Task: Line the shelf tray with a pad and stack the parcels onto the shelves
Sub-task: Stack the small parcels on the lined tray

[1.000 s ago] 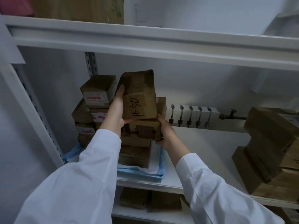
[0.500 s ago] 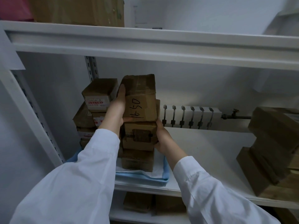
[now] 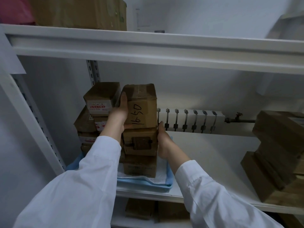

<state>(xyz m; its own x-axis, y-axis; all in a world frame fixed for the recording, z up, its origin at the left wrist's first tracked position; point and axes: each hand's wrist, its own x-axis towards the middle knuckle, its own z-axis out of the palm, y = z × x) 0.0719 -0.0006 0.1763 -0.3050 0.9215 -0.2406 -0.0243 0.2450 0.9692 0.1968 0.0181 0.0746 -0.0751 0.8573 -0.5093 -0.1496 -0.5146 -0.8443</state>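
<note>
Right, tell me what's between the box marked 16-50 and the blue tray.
A brown box on a lower box, which stands on the pad in the tray. Seen in the head view.

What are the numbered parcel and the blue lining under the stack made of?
Numbered parcel: matte brown cardboard, judging by its creased, dented edges and inked writing. Blue lining: soft, thin sheet, probably paper-backed plastic or fabric; it wrinkles and folds at the rim.
</note>
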